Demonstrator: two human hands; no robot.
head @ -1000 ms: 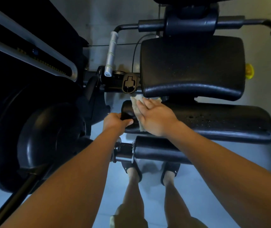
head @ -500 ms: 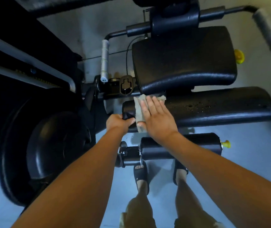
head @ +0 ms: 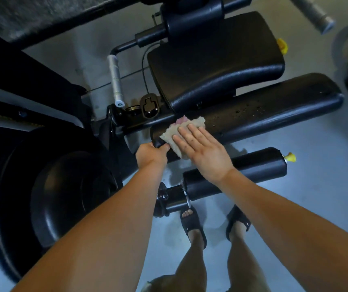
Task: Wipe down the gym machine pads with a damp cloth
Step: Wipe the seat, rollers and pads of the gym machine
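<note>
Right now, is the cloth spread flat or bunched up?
Mostly spread flat: the cloth lies pressed on the seat pad under the open right hand, with only its far edge rumpled.

No legible text, labels or numbers anywhere

Both bare arms are reaching forward and down, elbows nearly straight. The left hand (head: pixel 151 155) is curling its fingers (head: pixel 164 146) around a rounded edge, thumb underneath, knuckles up. The right hand (head: pixel 205 153) is lying flat, palm down, fingers together and pointing up-left, pressing down, wrist slightly bent.
</note>
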